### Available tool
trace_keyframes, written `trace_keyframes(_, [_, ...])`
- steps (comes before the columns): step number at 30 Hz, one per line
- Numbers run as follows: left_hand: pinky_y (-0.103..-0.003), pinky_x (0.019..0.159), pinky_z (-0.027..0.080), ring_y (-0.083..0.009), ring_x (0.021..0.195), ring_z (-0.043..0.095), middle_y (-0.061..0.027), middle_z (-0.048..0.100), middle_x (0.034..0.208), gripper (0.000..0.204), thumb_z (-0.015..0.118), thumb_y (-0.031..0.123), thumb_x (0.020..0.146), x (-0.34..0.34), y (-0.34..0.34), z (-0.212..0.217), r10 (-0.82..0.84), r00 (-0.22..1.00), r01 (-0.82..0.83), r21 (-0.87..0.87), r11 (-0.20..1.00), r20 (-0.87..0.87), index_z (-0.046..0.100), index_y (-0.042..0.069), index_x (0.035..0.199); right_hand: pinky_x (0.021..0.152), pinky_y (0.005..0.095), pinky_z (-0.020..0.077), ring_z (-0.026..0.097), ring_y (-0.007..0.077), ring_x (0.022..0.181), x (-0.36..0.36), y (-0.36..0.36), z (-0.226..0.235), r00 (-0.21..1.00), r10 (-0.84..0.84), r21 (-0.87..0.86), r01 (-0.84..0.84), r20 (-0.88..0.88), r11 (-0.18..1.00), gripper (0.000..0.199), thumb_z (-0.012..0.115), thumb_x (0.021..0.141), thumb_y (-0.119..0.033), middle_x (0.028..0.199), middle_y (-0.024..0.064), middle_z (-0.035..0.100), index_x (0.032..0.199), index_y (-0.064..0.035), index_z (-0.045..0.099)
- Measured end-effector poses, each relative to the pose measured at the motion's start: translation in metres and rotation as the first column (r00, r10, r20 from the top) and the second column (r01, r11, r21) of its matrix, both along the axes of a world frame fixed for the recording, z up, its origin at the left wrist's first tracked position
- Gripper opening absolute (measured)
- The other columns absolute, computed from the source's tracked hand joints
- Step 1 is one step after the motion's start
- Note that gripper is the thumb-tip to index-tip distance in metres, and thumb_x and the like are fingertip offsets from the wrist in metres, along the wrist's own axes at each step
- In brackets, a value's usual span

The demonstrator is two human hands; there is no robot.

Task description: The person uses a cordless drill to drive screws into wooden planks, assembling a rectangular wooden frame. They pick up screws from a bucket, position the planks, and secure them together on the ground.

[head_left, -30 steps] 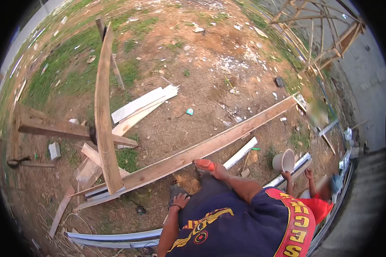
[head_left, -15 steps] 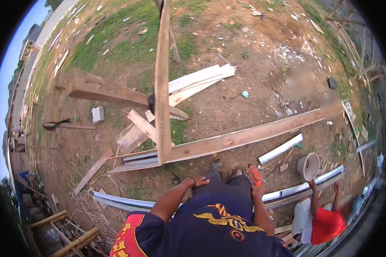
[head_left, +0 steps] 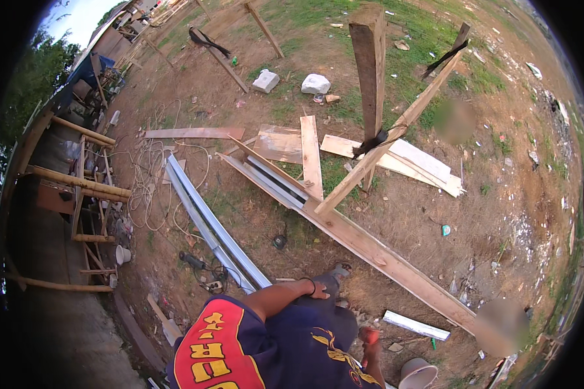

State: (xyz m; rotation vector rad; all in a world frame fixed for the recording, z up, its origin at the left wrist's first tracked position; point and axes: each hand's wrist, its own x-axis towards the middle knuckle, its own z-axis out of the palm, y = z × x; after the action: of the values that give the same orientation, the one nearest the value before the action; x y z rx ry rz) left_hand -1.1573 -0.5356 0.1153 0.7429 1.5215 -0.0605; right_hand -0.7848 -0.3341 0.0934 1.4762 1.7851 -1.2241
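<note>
My left hand [head_left: 318, 290], a dark band at its wrist, lies flat on the thigh of my dark trousers [head_left: 321, 318] and holds nothing. In my right hand [head_left: 372, 354], low in the view, is a red-orange object [head_left: 369, 334]; its kind is too small to make out. Close by that hand lies a short silvery metal strip [head_left: 415, 325]. A pale bucket [head_left: 417, 375] stands at the lower edge. Beyond my feet, a long wooden trough of planks [head_left: 383, 259] stretches diagonally, with metal channel in its left end.
Long metal channels [head_left: 204, 223] lie left of me, beside a corded power tool [head_left: 191, 261] and tangled rope [head_left: 152, 175]. A post [head_left: 368, 71] with a slanting brace [head_left: 402, 129] rises ahead. Loose boards [head_left: 415, 162] and white blocks [head_left: 316, 83] lie farther off. Bamboo framing [head_left: 78, 181] stands far left.
My view has swung left, bringing the bamboo framing and power tool into sight. The co-worker in red has left the view. My left hand stays on the thigh, my right keeps the red-orange object.
</note>
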Motion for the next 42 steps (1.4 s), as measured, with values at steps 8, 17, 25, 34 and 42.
trace_keyframes(8, [-0.051, 0.109, 0.031, -0.0461, 0.134, 0.034, -0.0266, 0.025, 0.151, 0.094, 0.051, 0.066, 0.083, 0.064, -0.003, 0.012, -0.131, 0.949, 0.118, -0.062, 0.991, -0.286, 0.024, 0.006, 0.149, 0.082, 0.0428, 0.0542, 0.068, 0.03, 0.095, -0.006, 0.023, -0.119, 0.991, 0.022, 0.166, -0.044, 0.13, 0.985, 0.041, 0.067, 0.071, -0.019, 0.099, 0.0148, 0.07, 0.112, -0.015, 0.067])
trace_keyframes(17, [-0.052, 0.102, 0.038, -0.0441, 0.123, 0.046, -0.0292, 0.038, 0.14, 0.108, 0.064, 0.065, 0.075, 0.102, 0.022, -0.048, -0.525, 0.684, 0.469, -0.245, 0.848, -0.508, 0.018, 0.002, 0.149, 0.064, 0.04, 0.051, 0.067, 0.0265, 0.081, -0.03, -0.003, -0.279, 0.923, -0.149, 0.498, -0.051, 0.354, 0.865, 0.028, 0.061, 0.08, -0.017, 0.09, 0.0126, 0.068, 0.107, -0.0126, 0.066])
trace_keyframes(25, [-0.043, 0.078, 0.045, -0.0304, 0.094, 0.054, -0.0172, 0.054, 0.105, 0.066, 0.064, 0.056, 0.08, 0.064, 0.031, -0.119, -0.611, 0.493, 0.833, 0.134, 0.537, -0.619, 0.047, 0.003, 0.116, 0.07, 0.0373, 0.0465, 0.059, 0.0248, 0.083, 0.0, -0.001, -0.361, 0.938, -0.214, 0.835, -0.121, 0.274, 0.537, 0.035, 0.053, 0.086, -0.023, 0.105, 0.0189, 0.061, 0.118, -0.0082, 0.053])
trace_keyframes(34, [-0.037, 0.065, 0.046, -0.0262, 0.077, 0.055, -0.0142, 0.057, 0.089, 0.054, 0.059, 0.056, 0.084, -0.003, 0.053, -0.139, -0.658, 0.377, 0.922, 0.33, 0.201, -0.652, 0.06, 0.003, 0.097, 0.082, 0.0378, 0.0457, 0.055, 0.0262, 0.099, -0.026, -0.052, -0.452, 0.86, -0.481, 0.879, 0.085, 0.173, 0.469, 0.037, 0.057, 0.081, -0.023, 0.121, 0.0136, 0.055, 0.115, -0.0089, 0.058])
trace_keyframes(42, [-0.038, 0.083, 0.046, -0.0346, 0.098, 0.056, -0.0243, 0.057, 0.11, 0.065, 0.056, 0.056, 0.089, 0.112, 0.119, -0.06, -0.912, 0.153, 0.986, -0.008, 0.169, -0.381, 0.053, -0.001, 0.12, 0.082, 0.0464, 0.0411, 0.058, 0.0264, 0.102, -0.095, -0.173, -0.247, 0.461, -0.862, 0.105, 0.887, -0.21, 0.449, 0.03, 0.063, 0.078, -0.025, 0.095, 0.0072, 0.063, 0.107, -0.0177, 0.064])
